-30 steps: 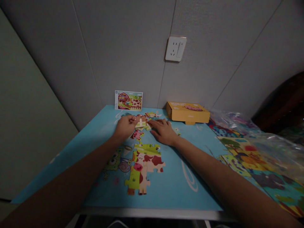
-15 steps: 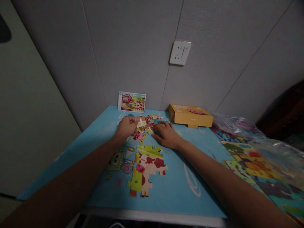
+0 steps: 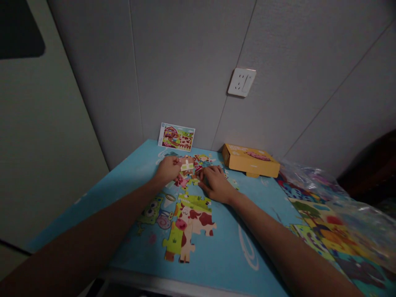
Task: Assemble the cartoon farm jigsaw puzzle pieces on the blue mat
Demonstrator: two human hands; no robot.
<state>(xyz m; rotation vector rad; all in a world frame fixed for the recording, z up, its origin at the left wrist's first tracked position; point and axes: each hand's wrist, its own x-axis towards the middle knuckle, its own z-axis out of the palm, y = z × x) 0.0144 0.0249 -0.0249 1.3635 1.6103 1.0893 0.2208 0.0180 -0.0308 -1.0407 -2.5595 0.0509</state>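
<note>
My left hand pinches a brown puzzle piece with a pale cross-shaped mark, held over the pile. On the right, my right hand rests over the loose puzzle pieces, its fingers bent down; a red piece shows beside the fingertips, and whether they grip it is unclear. Nearer to me lies a joined puzzle section showing a cow on green grass. A picture card of a farm with a barn leans against the wall behind the pile.
A yellow box lies at the table's back edge, right of the pile. Colourful picture sheets partly under clear plastic lie at the right. The blue table meets a grey wall with a socket.
The camera view has shifted, so the wall and card sit lower. My right hand's fingers are more bent over the pieces. My left hand still holds the brown piece.
</note>
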